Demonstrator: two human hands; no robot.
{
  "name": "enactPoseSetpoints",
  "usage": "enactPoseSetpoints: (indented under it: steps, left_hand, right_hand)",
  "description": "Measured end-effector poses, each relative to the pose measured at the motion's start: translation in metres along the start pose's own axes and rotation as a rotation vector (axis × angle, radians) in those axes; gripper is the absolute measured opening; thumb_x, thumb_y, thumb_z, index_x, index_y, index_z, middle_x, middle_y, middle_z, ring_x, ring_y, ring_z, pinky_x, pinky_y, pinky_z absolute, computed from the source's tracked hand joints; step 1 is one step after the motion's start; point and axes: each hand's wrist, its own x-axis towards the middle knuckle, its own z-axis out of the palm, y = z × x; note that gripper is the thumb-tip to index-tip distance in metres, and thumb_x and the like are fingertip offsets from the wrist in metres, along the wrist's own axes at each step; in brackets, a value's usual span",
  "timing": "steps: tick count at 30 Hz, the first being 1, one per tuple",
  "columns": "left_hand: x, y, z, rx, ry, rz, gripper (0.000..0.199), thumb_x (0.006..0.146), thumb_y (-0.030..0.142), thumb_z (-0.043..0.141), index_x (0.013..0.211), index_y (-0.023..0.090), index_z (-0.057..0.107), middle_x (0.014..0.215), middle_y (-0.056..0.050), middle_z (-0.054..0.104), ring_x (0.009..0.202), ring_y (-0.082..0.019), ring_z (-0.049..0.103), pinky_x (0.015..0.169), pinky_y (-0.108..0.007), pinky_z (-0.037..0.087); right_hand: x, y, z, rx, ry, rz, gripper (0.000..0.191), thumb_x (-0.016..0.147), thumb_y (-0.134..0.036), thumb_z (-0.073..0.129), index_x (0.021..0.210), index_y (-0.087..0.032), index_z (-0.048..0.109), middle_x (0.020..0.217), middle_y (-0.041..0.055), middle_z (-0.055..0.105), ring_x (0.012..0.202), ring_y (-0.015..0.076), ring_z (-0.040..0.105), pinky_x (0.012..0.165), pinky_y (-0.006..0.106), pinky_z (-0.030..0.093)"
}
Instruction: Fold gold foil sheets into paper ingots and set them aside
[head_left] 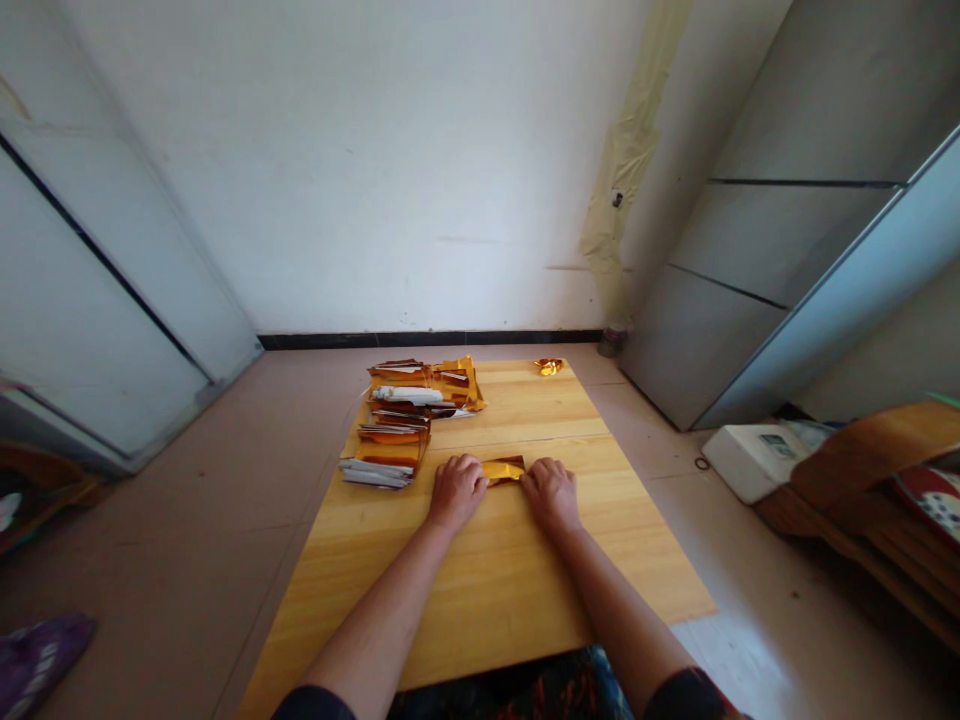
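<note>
Between my hands a small piece of shiny gold foil paper (pixel 504 469), dark brown along its far edge, lies low over the wooden table. My left hand (pixel 457 490) has its fingers curled and pressed on the paper's left end. At the opposite end, my right hand (pixel 551 492) grips the paper in the same way. Both sets of fingertips are partly hidden. Left of and beyond my hands lie several bundles of folded gold and brown paper (pixel 395 432) with pale edges. A crumpled gold foil piece (pixel 550 367) rests near the far right corner.
The wooden table (pixel 517 600) reaches from my lap toward the white wall (pixel 390 180). A grey refrigerator (pixel 739 270) stands at the back right. On the right are a white box (pixel 750 462) and wooden furniture (pixel 832 530). A purple shoe (pixel 45 660) shows at lower left.
</note>
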Motion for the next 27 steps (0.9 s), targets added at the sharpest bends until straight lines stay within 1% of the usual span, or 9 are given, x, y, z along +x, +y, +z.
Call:
enactPoseSetpoints:
  steps: [5, 11, 16, 22, 27]
  left_hand:
    - [0.0, 0.0, -0.002, 0.016, 0.002, 0.016, 0.006, 0.081, 0.024, 0.056, 0.079, 0.021, 0.061, 0.095, -0.004, 0.062, 0.094, -0.02, 0.051, 0.077, -0.033, 0.035]
    - [-0.001, 0.003, -0.001, 0.072, 0.003, 0.003, 0.005, 0.081, 0.021, 0.054, 0.079, 0.02, 0.059, 0.096, -0.005, 0.061, 0.092, -0.021, 0.051, 0.076, -0.033, 0.035]
    - [-0.001, 0.005, -0.002, 0.1, -0.006, -0.012, 0.006, 0.081, 0.021, 0.054, 0.079, 0.02, 0.059, 0.096, -0.006, 0.06, 0.092, -0.022, 0.05, 0.076, -0.034, 0.036]
    - [0.004, 0.01, -0.009, 0.171, -0.099, -0.048, 0.012, 0.082, 0.022, 0.049, 0.078, 0.018, 0.06, 0.094, -0.006, 0.058, 0.091, -0.02, 0.05, 0.077, -0.032, 0.038]
    - [0.005, 0.012, -0.009, 0.216, -0.137, -0.08, 0.015, 0.083, 0.022, 0.047, 0.081, 0.018, 0.061, 0.095, -0.005, 0.057, 0.089, -0.018, 0.053, 0.076, -0.029, 0.039]
  right_hand:
    - [0.002, 0.006, -0.001, 0.118, -0.018, -0.016, 0.014, 0.086, -0.028, 0.051, 0.082, -0.022, 0.062, 0.108, 0.0015, 0.06, 0.1, 0.0176, 0.047, 0.085, 0.03, 0.03]
    - [0.012, 0.003, 0.003, 0.042, -0.053, -0.001, 0.015, 0.086, -0.027, 0.051, 0.085, -0.021, 0.064, 0.116, 0.0028, 0.058, 0.106, 0.0197, 0.046, 0.092, 0.035, 0.027]
    - [0.014, 0.0, 0.001, -0.02, -0.09, -0.01, 0.016, 0.086, -0.027, 0.05, 0.088, -0.021, 0.065, 0.119, 0.004, 0.058, 0.108, 0.021, 0.045, 0.092, 0.036, 0.027]
    - [0.015, -0.005, -0.001, -0.083, -0.12, 0.024, 0.02, 0.085, -0.026, 0.047, 0.094, -0.02, 0.065, 0.121, 0.0052, 0.056, 0.108, 0.021, 0.045, 0.09, 0.034, 0.027]
    - [0.017, -0.006, 0.001, -0.127, -0.162, 0.05, 0.023, 0.085, -0.028, 0.046, 0.096, -0.02, 0.064, 0.123, 0.0058, 0.054, 0.108, 0.0208, 0.044, 0.088, 0.034, 0.027]
